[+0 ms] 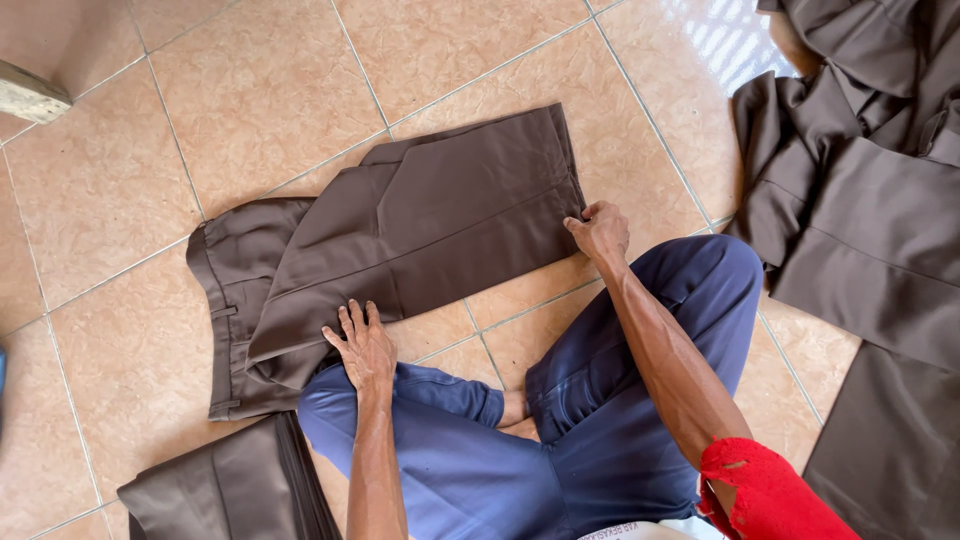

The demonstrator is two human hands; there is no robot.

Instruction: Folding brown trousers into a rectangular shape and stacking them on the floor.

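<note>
A pair of brown trousers (420, 220) lies folded over on the tiled floor in front of my crossed legs in blue trousers (590, 400). My left hand (362, 345) presses flat, fingers spread, on the near edge of the fold by the waistband. My right hand (600, 230) pinches the hem end of the trouser legs at the right.
A folded stack of brown garments (230, 490) sits at the lower left by my knee. A heap of unfolded brown clothes (860, 200) lies at the right. A pale object (30, 95) pokes in at the upper left edge. Beige floor tiles (130, 170) surround everything.
</note>
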